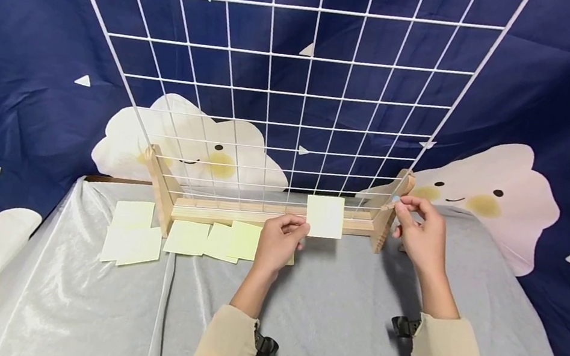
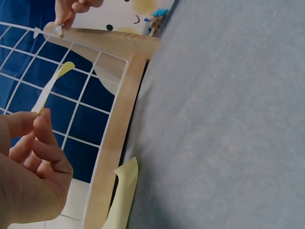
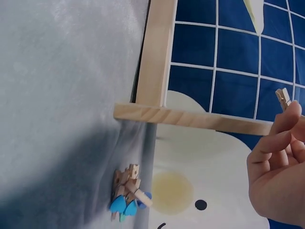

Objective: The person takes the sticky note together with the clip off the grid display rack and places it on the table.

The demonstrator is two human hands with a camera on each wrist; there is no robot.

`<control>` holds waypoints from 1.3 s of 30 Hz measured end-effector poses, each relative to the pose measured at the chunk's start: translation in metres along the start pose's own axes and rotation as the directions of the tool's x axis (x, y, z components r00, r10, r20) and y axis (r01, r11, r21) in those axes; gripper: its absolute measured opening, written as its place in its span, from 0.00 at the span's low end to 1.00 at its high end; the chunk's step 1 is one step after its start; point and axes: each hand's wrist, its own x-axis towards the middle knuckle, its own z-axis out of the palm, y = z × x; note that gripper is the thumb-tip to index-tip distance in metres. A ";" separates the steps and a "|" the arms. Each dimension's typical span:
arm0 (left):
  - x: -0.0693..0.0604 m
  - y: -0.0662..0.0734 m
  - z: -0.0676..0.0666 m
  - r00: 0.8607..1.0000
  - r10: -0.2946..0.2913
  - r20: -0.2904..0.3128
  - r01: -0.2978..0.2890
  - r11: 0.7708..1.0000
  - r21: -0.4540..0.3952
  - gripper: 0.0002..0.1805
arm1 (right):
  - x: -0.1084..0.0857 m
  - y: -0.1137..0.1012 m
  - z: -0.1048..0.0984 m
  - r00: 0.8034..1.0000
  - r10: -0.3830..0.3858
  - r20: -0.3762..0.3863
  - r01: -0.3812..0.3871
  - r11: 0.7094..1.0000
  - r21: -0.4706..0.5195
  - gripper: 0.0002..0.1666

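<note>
Between thumb and fingers, my left hand (image 1: 278,243) pinches a pale yellow sticky note (image 1: 326,216) by its left edge, in front of the wooden base of a white wire grid (image 1: 306,93). In the left wrist view the sticky note (image 2: 47,90) appears edge-on and slightly curved. My right hand (image 1: 423,237) is beside the stand's right end and pinches a small wooden clothespin (image 3: 283,98). A bit of blue shows at its fingertips in the head view. The note and the clothespin are apart.
Several yellow sticky notes (image 1: 188,238) lie before the base, and more notes (image 1: 131,235) lie at the left on the grey cloth (image 1: 340,332). Past the stand's right upright (image 3: 190,118) is a small pile of clothespins (image 3: 127,191) with blue hearts. A patterned blue curtain (image 1: 25,44) hangs behind.
</note>
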 end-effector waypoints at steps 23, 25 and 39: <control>-0.006 -0.016 -0.012 0.996 -0.086 0.020 0.085 0.996 0.026 0.04 | -0.004 0.024 -0.035 0.995 0.098 -0.005 -0.097 0.982 -0.160 0.19; -0.006 -0.017 -0.013 0.995 -0.100 0.014 0.099 0.994 0.037 0.04 | -0.003 0.027 -0.038 0.995 0.102 -0.012 -0.103 0.981 -0.166 0.19; -0.010 -0.025 -0.021 0.990 -0.141 0.029 0.136 0.984 0.114 0.04 | 0.000 0.051 -0.051 0.978 0.206 -0.022 -0.206 0.957 -0.205 0.21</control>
